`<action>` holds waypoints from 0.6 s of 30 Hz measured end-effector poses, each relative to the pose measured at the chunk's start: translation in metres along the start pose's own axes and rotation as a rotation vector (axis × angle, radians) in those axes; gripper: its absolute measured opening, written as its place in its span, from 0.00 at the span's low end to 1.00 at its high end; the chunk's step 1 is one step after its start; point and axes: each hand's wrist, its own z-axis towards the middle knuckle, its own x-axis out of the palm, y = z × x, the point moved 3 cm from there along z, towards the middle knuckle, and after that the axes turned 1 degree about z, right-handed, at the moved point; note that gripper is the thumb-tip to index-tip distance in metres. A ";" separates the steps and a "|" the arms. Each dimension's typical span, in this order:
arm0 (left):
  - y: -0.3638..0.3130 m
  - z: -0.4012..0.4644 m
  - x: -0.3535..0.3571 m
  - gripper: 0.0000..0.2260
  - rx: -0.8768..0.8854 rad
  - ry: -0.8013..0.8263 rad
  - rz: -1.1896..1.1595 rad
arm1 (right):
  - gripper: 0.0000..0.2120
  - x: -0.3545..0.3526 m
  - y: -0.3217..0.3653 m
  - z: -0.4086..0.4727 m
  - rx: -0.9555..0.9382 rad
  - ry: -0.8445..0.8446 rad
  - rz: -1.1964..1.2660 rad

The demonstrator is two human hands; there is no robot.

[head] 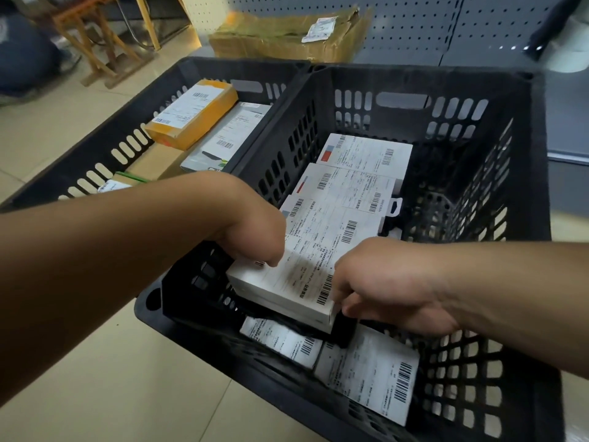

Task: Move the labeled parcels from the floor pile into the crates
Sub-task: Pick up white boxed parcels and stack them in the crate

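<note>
Both hands are reaching down into the near black crate, and each is gripping one end of a white parcel with a barcoded label on top. The left hand is curling over the parcel's left end, thumb side down on the label, while the right hand is pinching the near right corner, fingers wrapping under the edge. The parcel is sitting tilted inside this crate, its far end lying on a row of other white labelled boxes that are overlapping one another toward the back wall. Below it, against the near wall, two more labelled packages are lying flat on the crate's bottom. A second black crate is standing just beside the first on its left, touching it along one side; it is holding a yellow-brown parcel with a white label, a grey-white box next to it, and a few smaller items partly hidden behind the left forearm. Behind the crates a taped cardboard box is resting against a grey perforated panel, and a wooden stool is standing on the pale tiled floor at the upper left.
</note>
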 end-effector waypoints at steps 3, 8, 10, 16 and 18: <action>-0.004 -0.004 -0.014 0.10 -0.018 -0.101 -0.073 | 0.09 -0.007 0.005 -0.004 0.024 0.052 0.100; -0.015 -0.016 -0.042 0.12 -0.026 -0.010 -0.357 | 0.23 -0.045 0.021 -0.017 -0.050 0.059 0.231; -0.024 -0.019 -0.053 0.19 0.015 -0.031 -0.458 | 0.19 -0.067 0.026 -0.029 -0.115 0.035 0.263; -0.060 -0.025 -0.092 0.15 0.134 -0.179 -0.690 | 0.18 -0.144 0.024 -0.074 -0.225 -0.017 0.329; -0.075 -0.029 -0.106 0.14 0.177 -0.224 -0.785 | 0.18 -0.170 0.019 -0.092 -0.246 -0.057 0.319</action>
